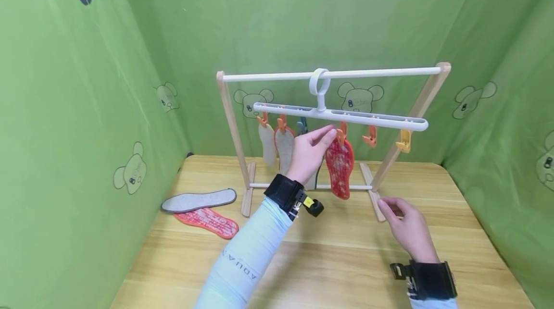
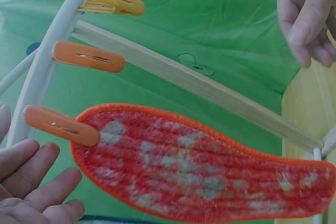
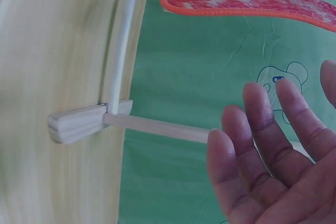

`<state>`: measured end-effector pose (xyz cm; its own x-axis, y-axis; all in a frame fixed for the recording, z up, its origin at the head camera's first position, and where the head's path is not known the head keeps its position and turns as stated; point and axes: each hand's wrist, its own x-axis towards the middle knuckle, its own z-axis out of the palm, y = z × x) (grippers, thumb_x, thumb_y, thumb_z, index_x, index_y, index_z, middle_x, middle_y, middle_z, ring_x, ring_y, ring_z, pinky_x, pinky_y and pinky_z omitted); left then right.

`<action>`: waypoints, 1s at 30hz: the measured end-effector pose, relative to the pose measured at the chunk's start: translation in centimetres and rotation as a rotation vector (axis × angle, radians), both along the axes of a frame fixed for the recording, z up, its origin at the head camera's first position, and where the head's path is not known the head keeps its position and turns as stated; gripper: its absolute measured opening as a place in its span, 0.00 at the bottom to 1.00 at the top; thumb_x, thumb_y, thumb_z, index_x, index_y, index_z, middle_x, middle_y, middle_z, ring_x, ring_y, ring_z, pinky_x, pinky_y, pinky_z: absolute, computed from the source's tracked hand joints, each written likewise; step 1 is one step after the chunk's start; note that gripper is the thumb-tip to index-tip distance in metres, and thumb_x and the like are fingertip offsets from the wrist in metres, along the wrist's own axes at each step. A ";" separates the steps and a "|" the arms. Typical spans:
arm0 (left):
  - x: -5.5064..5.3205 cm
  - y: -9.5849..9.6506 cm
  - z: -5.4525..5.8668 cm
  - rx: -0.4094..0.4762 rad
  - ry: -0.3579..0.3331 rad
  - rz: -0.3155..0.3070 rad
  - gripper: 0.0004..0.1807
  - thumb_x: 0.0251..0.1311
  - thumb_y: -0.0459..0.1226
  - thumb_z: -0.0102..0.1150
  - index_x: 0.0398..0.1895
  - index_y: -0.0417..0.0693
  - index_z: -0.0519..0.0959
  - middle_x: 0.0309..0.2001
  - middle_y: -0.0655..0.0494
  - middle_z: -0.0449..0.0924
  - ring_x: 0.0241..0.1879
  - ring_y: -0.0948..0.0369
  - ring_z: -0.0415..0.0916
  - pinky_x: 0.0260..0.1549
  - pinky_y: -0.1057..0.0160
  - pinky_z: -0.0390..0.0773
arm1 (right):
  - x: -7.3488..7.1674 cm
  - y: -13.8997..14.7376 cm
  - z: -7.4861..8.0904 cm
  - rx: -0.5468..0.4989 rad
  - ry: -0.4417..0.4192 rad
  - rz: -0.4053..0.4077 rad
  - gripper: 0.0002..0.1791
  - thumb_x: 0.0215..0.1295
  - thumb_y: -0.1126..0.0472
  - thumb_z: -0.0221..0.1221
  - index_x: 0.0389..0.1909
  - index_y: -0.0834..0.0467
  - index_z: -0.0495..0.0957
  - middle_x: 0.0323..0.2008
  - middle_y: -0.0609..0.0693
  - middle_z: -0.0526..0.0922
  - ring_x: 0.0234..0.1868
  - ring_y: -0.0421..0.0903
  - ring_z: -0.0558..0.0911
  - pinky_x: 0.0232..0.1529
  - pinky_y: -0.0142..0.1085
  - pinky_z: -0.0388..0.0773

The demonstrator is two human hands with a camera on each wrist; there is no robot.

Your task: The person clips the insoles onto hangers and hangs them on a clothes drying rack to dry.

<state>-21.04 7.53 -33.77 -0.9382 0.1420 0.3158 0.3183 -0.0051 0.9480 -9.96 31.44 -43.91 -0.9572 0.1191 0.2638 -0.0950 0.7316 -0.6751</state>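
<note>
A red insole with an orange edge [image 1: 340, 168] hangs from an orange clip [image 2: 60, 125] on a white hanger [image 1: 376, 119]. Right beside that clip is my left hand [image 1: 308, 154]; in the left wrist view its fingers [image 2: 52, 190] are loosely bent, with nothing between them. Over the right side of the table, near the rack's foot, my right hand [image 1: 409, 229] is held with relaxed fingers and holds nothing. Further left on the hanger, a pale insole [image 1: 268, 145] and a grey insole with a red edge [image 1: 284, 148] hang from orange clips. My left hand partly hides another insole on a dark clip [image 1: 303, 125].
The hanger hooks over the top rod of a wooden rack [image 1: 268, 77]. To the right of the red insole, an orange clip [image 1: 370, 137] and a yellow clip [image 1: 404, 142] hang without insoles. A grey insole [image 1: 199, 200] partly covers a red insole [image 1: 209, 222] at the table's left.
</note>
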 end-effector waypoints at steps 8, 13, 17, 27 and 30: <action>1.4 -3.6 -2.5 -0.009 0.026 0.058 0.21 0.67 0.48 0.60 0.56 0.45 0.81 0.51 0.54 0.84 0.49 0.64 0.81 0.51 0.65 0.78 | 0.6 0.1 -1.3 0.000 -0.023 -0.010 0.21 0.74 0.50 0.56 0.50 0.65 0.81 0.37 0.57 0.86 0.40 0.53 0.81 0.33 0.27 0.73; 2.9 -7.4 -6.0 -0.002 -0.023 0.107 0.19 0.67 0.45 0.61 0.53 0.41 0.82 0.47 0.48 0.86 0.45 0.57 0.83 0.49 0.61 0.80 | 1.1 -0.1 -2.0 0.010 -0.015 -0.011 0.19 0.73 0.52 0.57 0.49 0.64 0.82 0.37 0.56 0.87 0.38 0.45 0.81 0.33 0.24 0.74; 4.4 -10.9 -8.9 -0.017 -0.097 0.171 0.17 0.67 0.40 0.61 0.53 0.37 0.81 0.47 0.43 0.85 0.46 0.50 0.83 0.51 0.60 0.79 | 1.6 -0.5 -2.8 0.009 -0.027 -0.011 0.18 0.73 0.52 0.57 0.48 0.64 0.82 0.38 0.56 0.87 0.38 0.43 0.80 0.34 0.25 0.75; 6.4 -21.3 -16.5 -0.097 -0.255 0.386 0.19 0.68 0.40 0.61 0.52 0.32 0.80 0.45 0.37 0.84 0.45 0.41 0.82 0.45 0.52 0.82 | 3.3 -2.5 -4.6 -0.019 -0.125 -0.010 0.19 0.74 0.50 0.56 0.50 0.62 0.81 0.39 0.54 0.86 0.42 0.52 0.82 0.38 0.33 0.80; 6.4 -24.6 -18.2 -0.085 -0.351 0.471 0.22 0.69 0.43 0.60 0.55 0.32 0.79 0.48 0.36 0.83 0.47 0.43 0.82 0.47 0.53 0.82 | 3.7 -3.0 -5.1 -0.017 -0.138 -0.008 0.19 0.74 0.50 0.55 0.50 0.62 0.81 0.40 0.54 0.86 0.43 0.52 0.83 0.38 0.37 0.81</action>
